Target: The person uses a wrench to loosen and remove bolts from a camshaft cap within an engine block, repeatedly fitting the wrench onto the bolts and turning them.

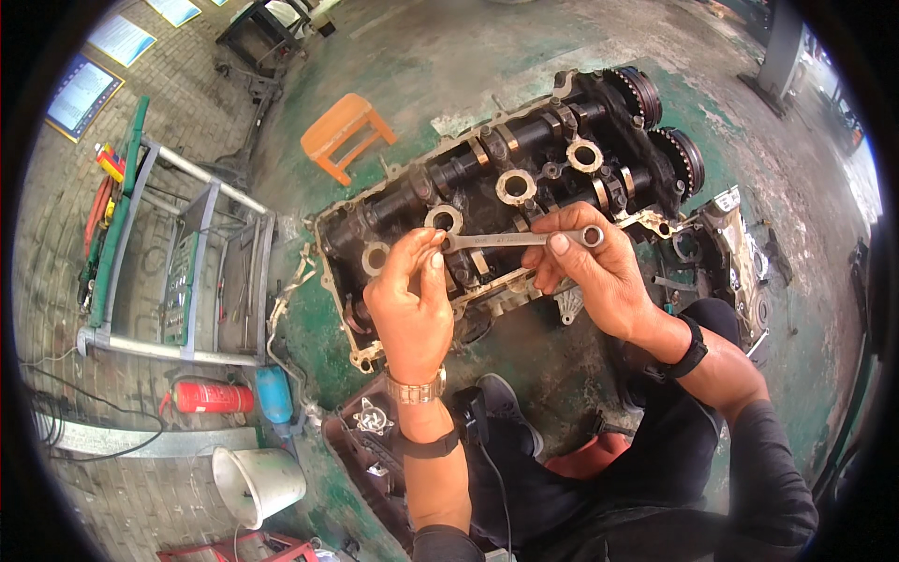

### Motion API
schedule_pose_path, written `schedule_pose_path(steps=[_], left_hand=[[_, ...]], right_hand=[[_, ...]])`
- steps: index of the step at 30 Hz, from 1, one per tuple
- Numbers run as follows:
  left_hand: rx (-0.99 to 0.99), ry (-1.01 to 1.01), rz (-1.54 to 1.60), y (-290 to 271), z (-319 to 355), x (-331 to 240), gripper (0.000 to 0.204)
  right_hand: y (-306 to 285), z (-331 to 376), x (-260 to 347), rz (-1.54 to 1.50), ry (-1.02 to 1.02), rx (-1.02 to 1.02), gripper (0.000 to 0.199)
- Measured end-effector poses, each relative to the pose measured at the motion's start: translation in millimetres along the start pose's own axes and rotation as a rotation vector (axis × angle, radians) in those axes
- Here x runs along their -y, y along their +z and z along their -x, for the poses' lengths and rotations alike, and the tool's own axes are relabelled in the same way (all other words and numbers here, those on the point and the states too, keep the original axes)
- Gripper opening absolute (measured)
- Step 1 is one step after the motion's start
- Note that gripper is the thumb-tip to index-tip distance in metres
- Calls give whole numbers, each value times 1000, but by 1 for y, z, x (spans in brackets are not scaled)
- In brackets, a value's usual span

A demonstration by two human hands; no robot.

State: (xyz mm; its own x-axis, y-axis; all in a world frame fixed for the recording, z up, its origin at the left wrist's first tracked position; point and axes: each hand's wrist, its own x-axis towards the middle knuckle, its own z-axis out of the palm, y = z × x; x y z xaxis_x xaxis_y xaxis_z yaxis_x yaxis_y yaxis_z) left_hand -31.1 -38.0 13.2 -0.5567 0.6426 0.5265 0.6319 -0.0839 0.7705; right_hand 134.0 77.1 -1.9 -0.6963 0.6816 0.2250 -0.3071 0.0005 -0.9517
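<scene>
A silver combination wrench [501, 240] lies level between my two hands, above the engine. At its left end, my left hand [410, 292] pinches with thumb and fingers; the fingertips partly hide that end. My right hand [599, 276] grips the shank near the ring end, thumb on top and fingers curled beneath. Below them sits a dark, oily engine cylinder head [375, 211] with camshafts and round light-metal tubes. Two toothed camshaft sprockets [639, 96] stand at its far right end. The wrench appears apart from the engine.
On the left stands a metal tool cart [178, 351], with a red fire extinguisher [213, 396], a blue bottle [274, 398] and a white bucket [257, 482] nearby. An orange stool [345, 131] is beyond the engine. Removed engine parts [735, 258] lie to the right.
</scene>
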Motion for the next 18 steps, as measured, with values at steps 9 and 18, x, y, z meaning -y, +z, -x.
schedule_pose_path(steps=[9,18], left_hand=[[12,10,8,0,0,-1,22],[4,-7,-5,1,0,4,24]], right_hand=[[3,13,-2,329,-232,140,23],[28,20,-7,595,-589,359,38]])
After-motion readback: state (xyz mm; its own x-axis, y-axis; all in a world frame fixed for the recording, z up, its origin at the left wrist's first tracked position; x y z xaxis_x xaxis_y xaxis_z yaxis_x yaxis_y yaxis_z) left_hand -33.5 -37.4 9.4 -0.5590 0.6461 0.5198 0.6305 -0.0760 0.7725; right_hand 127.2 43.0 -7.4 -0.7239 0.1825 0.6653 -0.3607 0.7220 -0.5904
